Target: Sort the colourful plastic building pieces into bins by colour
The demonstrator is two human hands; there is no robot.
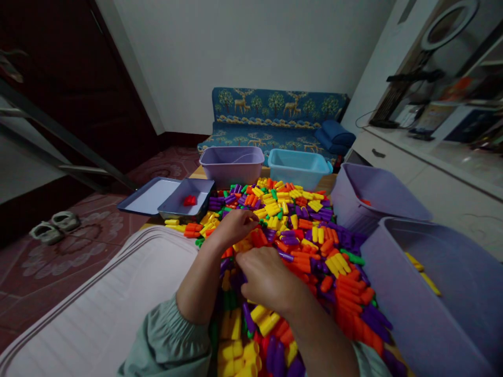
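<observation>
Left hand (236, 226) just beyond right hand (262, 275), fingers (250, 216) curled, both forearms (203, 275) angled inward

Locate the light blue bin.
In the head view, the light blue bin stands beyond the colourful pieces, right of centre, with a purple bin directly to its left.

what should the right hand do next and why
Perhaps pick up the yellow pieces lying near the right hand and put them in the nearest purple bin: the pieces visible inside it are yellow, while the pile mixes colours. Whether the fingers already hold something is hidden.
</observation>
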